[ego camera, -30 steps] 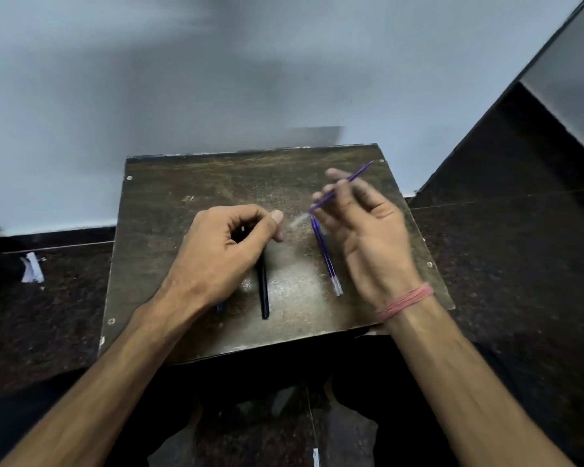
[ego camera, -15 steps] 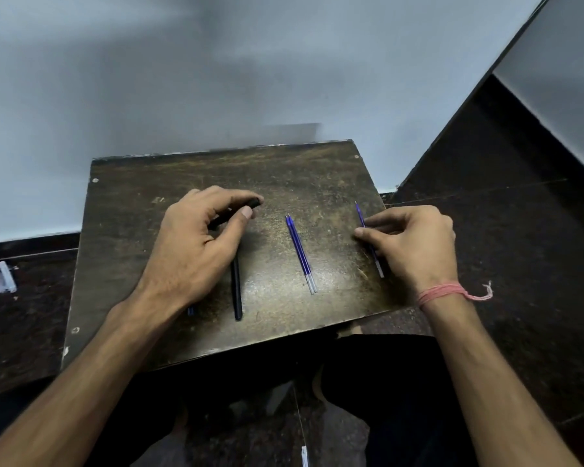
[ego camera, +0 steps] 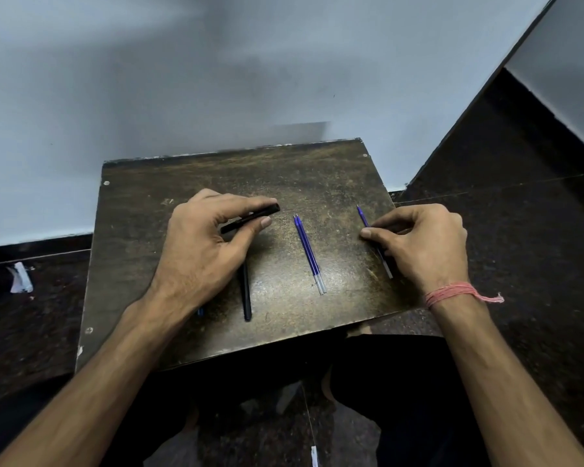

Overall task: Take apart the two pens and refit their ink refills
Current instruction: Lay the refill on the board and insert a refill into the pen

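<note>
Left hand (ego camera: 203, 251) clamped on black barrel (ego camera: 250, 218), right hand (ego camera: 425, 244) pinching refill (ego camera: 363, 217) at 3 o'clock on bench (ego camera: 182, 170), apparently readied for insertion.

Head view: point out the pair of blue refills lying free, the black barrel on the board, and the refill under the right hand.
pair of blue refills (ego camera: 308, 252), head view, mid-length
black barrel (ego camera: 246, 298), head view, lower shaft
single refill (ego camera: 362, 215), head view, exposed upper end

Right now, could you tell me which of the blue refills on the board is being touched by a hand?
The lone refill at the board's right edge, under the right hand. The pair of refills at mid-board lies untouched, side by side.
</note>
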